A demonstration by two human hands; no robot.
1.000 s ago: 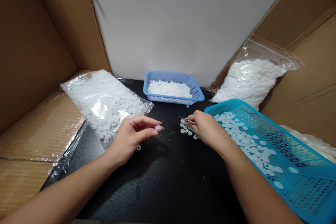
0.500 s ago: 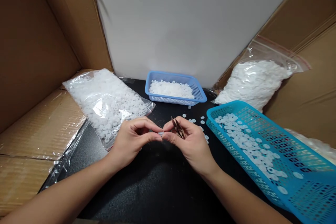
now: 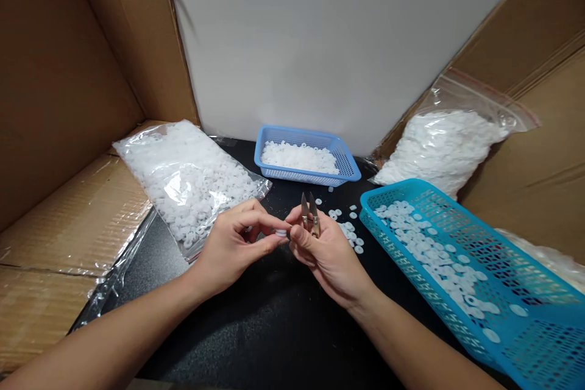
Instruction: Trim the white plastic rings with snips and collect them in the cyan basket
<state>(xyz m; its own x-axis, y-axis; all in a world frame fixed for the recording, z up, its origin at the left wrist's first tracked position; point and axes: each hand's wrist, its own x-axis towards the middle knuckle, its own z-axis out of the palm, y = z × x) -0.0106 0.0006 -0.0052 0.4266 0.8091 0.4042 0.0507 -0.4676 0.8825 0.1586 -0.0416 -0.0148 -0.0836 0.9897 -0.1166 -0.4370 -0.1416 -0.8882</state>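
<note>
Between the thumb and index finger of my left hand (image 3: 237,237) is a small round white plastic piece (image 3: 280,233). It looks like two stacked discs seen edge-on. My right hand (image 3: 331,253) is closed around a pair of thread snips (image 3: 311,213), whose two blades point up and stand apart. The right fingertips are just beside the white piece; whether they touch it I cannot tell. Loose white plastic rings (image 3: 351,233) lie on the black table (image 3: 269,329) behind and to the right of my right hand.
A blue basket (image 3: 308,131) of small white pieces stands at the back. A larger turquoise basket (image 3: 439,311) with white rings is at right. Filled plastic bags lie at left (image 3: 183,183) and back right (image 3: 443,140). Cardboard walls (image 3: 132,30) flank the table.
My right hand has drawn slightly right and turned, so the snips now point upward. The white piece remains in my left fingers and shows more plainly.
</note>
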